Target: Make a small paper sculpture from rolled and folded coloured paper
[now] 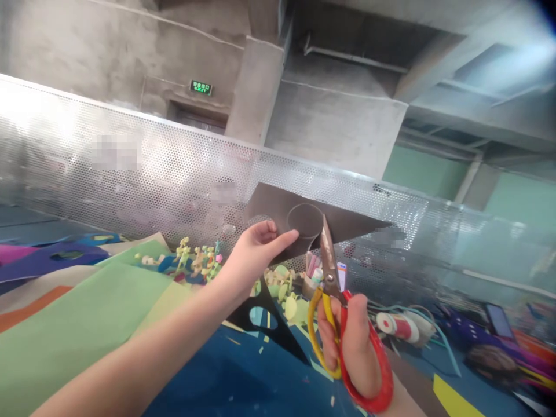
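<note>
My left hand (260, 246) pinches a black sheet (269, 202) and holds it up in front of the perforated metal panel. A circle is drawn in a pale line on the sheet, to the right of my thumb. My right hand (354, 341) grips a pair of scissors (332, 278) with one yellow and one red handle. The blades point upward, their tips at the right edge of the drawn circle. Lower down, a black offcut (278, 330) with holes in it lies on the blue table.
Green sheets (99, 313) cover the left side of the table (208, 370). Small yellow-green cut pieces (295, 307) and flower-like crafts (200, 258) stand behind. At right are a white-and-red spool (397, 327) and a phone (499, 321). The perforated panel (174, 174) runs along the back.
</note>
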`<state>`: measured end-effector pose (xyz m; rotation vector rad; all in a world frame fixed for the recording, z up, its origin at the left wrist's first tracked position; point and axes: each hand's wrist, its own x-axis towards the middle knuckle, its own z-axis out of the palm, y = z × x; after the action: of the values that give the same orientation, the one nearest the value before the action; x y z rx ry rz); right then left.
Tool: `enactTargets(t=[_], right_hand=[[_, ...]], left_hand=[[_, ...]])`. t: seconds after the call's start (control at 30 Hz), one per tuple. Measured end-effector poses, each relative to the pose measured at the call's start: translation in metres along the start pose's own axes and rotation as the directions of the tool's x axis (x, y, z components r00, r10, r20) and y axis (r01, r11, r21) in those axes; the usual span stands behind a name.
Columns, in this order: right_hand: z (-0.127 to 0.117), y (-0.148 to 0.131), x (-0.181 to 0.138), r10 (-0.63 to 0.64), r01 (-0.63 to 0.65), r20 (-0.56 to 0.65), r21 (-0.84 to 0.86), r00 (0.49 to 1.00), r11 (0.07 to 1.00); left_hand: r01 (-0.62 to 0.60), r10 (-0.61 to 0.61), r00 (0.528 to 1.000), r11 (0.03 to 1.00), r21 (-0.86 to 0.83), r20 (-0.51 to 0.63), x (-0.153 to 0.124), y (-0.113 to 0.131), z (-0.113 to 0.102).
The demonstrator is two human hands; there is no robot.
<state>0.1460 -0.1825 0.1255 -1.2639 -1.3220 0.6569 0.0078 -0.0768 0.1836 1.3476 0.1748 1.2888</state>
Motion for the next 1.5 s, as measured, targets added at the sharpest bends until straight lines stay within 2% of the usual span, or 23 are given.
enactTargets(t=[0.13, 0.27, 0.47, 0.6, 0.77, 1.03, 1.27, 1.4, 1.5], right_hand=[[0.004, 0.007, 0.001, -0.039, 0.037, 0.024, 0.074, 0.999, 0.997], [0.003, 0.010, 0.004, -0.082, 0.078, 0.073, 0.056, 0.994, 0.995], [0.001, -0.001, 0.005, -0.067, 0.065, 0.071, 0.030, 0.995, 0.997], [0.000, -0.005, 0.004, -0.063, 0.063, -0.006, 0.017, 0.998, 0.998], [-0.001, -0.006, 0.005, -0.077, 0.077, 0.002, 0.009, 0.997, 0.997], [0.001, -0.004, 0.006, -0.097, 0.099, -0.067, 0.018, 0.993, 0.995], [-0.004, 0.020, 0.016, -0.093, 0.097, -0.049, 0.078, 0.994, 0.992], [-0.006, 0.021, 0.016, -0.072, 0.074, -0.087, 0.023, 0.994, 0.997], [-0.007, 0.013, 0.011, -0.091, 0.087, -0.068, -0.058, 0.994, 0.995]], left_hand=[[0.087, -0.085, 0.996, 0.973, -0.215, 0.018, -0.002, -0.005, 0.006], [0.196, -0.178, 0.980, 0.924, -0.329, 0.083, 0.000, -0.005, 0.004], [0.185, -0.190, 0.982, 0.954, -0.238, 0.002, 0.003, -0.019, 0.003], [0.172, -0.173, 0.985, 0.973, -0.152, 0.009, 0.002, -0.028, 0.005], [0.161, -0.161, 0.987, 0.985, -0.063, -0.002, -0.002, -0.028, 0.005], [0.138, -0.139, 0.990, 0.990, -0.040, -0.011, -0.002, -0.022, 0.005], [0.168, -0.166, 0.986, 0.982, -0.087, 0.027, -0.003, -0.015, 0.004], [0.152, -0.149, 0.988, 0.985, -0.081, 0.033, -0.002, -0.014, 0.005], [0.155, -0.150, 0.987, 0.984, -0.084, 0.054, -0.001, -0.012, 0.004]])
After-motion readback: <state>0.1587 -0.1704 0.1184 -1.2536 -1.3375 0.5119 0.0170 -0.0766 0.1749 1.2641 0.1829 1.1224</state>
